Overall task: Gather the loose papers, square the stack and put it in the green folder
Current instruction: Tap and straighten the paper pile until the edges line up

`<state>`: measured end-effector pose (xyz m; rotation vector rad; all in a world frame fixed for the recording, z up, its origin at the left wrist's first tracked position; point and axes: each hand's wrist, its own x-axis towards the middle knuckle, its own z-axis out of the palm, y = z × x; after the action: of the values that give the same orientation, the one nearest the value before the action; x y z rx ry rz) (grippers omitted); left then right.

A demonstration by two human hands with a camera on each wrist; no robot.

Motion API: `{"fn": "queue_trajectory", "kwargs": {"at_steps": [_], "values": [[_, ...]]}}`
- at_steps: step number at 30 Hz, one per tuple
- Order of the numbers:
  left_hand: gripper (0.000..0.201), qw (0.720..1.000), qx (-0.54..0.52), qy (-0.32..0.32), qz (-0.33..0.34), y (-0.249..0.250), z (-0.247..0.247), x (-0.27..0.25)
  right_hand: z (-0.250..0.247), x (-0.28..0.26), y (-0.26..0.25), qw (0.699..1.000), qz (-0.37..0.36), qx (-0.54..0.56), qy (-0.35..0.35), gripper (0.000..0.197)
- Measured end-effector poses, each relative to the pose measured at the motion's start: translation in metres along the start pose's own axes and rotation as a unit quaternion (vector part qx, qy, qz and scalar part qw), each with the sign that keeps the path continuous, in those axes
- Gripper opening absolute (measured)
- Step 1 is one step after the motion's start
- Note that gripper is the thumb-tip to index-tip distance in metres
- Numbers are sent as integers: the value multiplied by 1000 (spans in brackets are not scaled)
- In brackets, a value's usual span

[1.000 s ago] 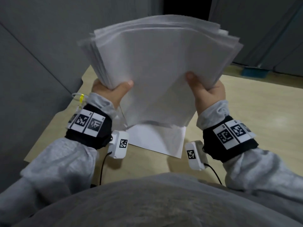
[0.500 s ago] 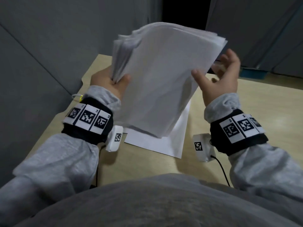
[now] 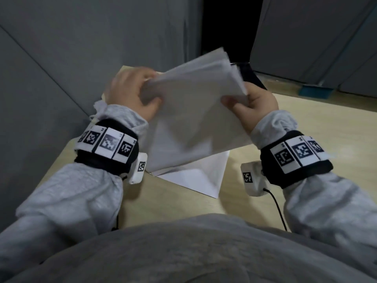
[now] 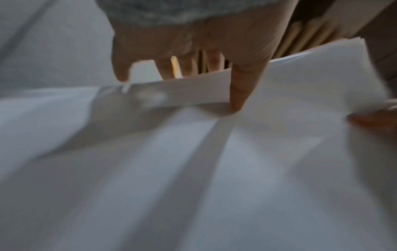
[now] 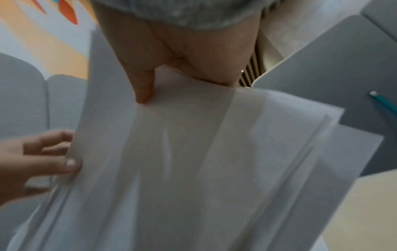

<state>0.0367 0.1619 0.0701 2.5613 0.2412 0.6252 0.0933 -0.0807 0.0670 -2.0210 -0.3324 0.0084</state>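
Observation:
A stack of white papers is held tilted above the wooden table, its sheets fanned unevenly at the upper right corner. My left hand grips the stack's upper left edge, thumb on the near face and fingers behind. My right hand grips the right edge in the same way. The right wrist view shows the papers spread in overlapping layers under that thumb. One white sheet lies flat on the table below the stack. No folder that is plainly green shows.
Grey partition panels stand close on the left and behind. A teal object lies beyond the table's far right edge; I cannot tell what it is. A teal pen shows in the right wrist view.
The stack has come lower and turned. My right hand, off the papers half a second ago, grips the right edge again. My left hand has shifted up to the upper left edge.

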Motion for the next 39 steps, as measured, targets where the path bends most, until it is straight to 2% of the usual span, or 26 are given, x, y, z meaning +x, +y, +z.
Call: {"fn": "queue_trajectory", "kwargs": {"at_steps": [3,5,7,8,9,10,12,14,16,18,19,23,25,27,29,30,31,32,35,36,37,39], "values": [[96,989,-17,75,-130,-33,5,-7,1,2,12,997,36,63,20,16],[115,963,-99,91,-233,-51,5,-13,-2,3,20,992,58,103,39,16],[115,923,-176,51,-338,-63,4,-17,-6,3,24,986,75,141,44,14],[104,911,-189,13,-365,-64,3,-17,-8,3,25,984,79,156,43,14],[82,908,-176,-28,-378,-66,3,-18,-8,3,27,982,82,167,44,12],[58,911,-159,-61,-375,-62,2,-19,-9,3,28,979,87,176,46,10],[34,911,-225,-70,-340,-64,6,-20,-9,3,32,977,94,181,62,7],[25,879,-356,-29,-314,-64,8,-21,-7,3,37,977,96,172,78,7],[23,878,-369,-3,-304,-53,9,-20,-2,0,39,977,97,166,96,14],[32,902,-332,19,-276,-31,11,-20,6,-3,40,972,89,184,117,18],[33,903,-339,27,-262,-28,13,-18,9,-4,39,966,87,204,131,20],[28,873,-419,44,-245,-43,14,-18,10,-7,43,933,95,305,165,20],[33,878,-396,24,-268,-53,17,-22,7,-12,57,941,118,277,155,19],[51,902,-265,-40,-340,-65,28,-28,8,-20,72,962,150,191,122,34],[88,893,-116,-119,-419,-72,36,-38,11,-25,83,973,168,130,90,38],[105,885,-88,-139,-436,-73,38,-41,12,-26,85,973,170,130,83,34],[113,881,-89,-142,-442,-71,36,-43,12,-26,84,972,166,141,84,28],[112,881,-108,-125,-444,-70,33,-41,10,-25,81,971,157,156,93,23],[68,883,-256,-80,-384,-65,20,-34,1,-22,74,958,126,216,139,13],[64,890,-271,-64,-361,-66,19,-33,0,-22,72,958,124,217,144,15],[63,901,-270,-58,-334,-65,19,-32,0,-22,74,961,130,201,137,23],[62,915,-184,-89,-348,-67,26,-34,5,-24,79,972,162,141,90,42]]}}
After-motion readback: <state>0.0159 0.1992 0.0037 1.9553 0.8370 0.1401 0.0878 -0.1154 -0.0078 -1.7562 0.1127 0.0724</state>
